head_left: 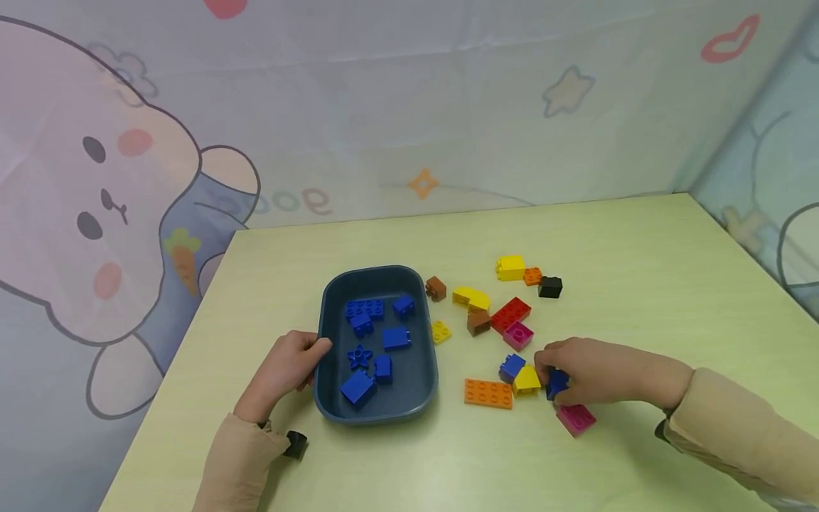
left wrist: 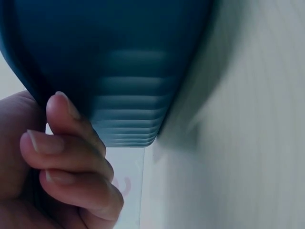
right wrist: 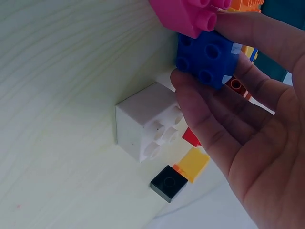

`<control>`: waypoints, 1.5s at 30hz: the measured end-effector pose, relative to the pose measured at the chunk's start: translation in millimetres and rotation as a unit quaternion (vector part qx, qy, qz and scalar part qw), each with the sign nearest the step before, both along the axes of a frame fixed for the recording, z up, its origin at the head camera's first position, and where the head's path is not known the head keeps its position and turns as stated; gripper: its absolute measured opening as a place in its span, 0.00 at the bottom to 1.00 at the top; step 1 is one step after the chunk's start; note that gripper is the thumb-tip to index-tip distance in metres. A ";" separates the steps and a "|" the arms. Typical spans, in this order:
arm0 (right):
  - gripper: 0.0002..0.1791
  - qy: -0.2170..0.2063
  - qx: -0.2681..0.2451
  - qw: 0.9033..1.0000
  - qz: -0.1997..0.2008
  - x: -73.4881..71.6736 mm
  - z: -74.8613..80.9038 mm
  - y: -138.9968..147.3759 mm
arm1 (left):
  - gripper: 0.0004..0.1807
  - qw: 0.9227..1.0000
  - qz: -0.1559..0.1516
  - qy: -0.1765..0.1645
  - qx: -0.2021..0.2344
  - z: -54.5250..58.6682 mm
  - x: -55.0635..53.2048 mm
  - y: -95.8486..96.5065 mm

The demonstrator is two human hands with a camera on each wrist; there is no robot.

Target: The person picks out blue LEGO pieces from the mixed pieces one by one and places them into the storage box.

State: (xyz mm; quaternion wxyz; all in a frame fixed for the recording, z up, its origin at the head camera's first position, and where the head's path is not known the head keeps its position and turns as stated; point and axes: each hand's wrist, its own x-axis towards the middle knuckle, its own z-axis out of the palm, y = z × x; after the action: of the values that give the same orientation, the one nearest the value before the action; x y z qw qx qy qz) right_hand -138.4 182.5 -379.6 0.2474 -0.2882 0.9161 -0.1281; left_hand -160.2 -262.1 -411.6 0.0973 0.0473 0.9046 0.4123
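Observation:
My left hand (head_left: 291, 366) grips the left rim of a dark blue-grey plastic tray (head_left: 430, 370), thumb over the edge and fingers curled outside its wall (left wrist: 128, 95). Several blue building blocks (head_left: 397, 338) and a blue star-shaped piece (head_left: 360, 357) lie inside. On the right, my right hand (head_left: 595, 371) pinches a blue building block (right wrist: 207, 57) between thumb and fingers. A pink block (head_left: 576, 419) is close beside that block, and a white block (right wrist: 147, 121) stands near the fingertips in the right wrist view; the hand hides it from the head view.
Left of the held block lie a yellow block (head_left: 527, 382), another blue block (head_left: 512, 368) and an orange block (head_left: 488, 393). Red (head_left: 511, 314), brown (head_left: 478, 322) and black (head_left: 550, 287) blocks are scattered farther back. A patterned cloth (head_left: 384, 107) hangs behind the table (head_left: 614, 242).

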 end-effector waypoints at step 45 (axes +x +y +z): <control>0.11 0.151 -0.024 0.975 0.162 -52.6 89.7 -147.7 | 0.21 1.000 0.006 -0.004 -0.006 0.1 -0.8 0.3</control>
State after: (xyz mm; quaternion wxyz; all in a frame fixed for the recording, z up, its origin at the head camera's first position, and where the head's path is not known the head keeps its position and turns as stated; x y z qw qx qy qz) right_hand -191.0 34.8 -289.9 0.1163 -0.4546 0.8808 -0.0631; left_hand -161.0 -261.7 -411.5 0.0983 0.0395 0.9068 0.4080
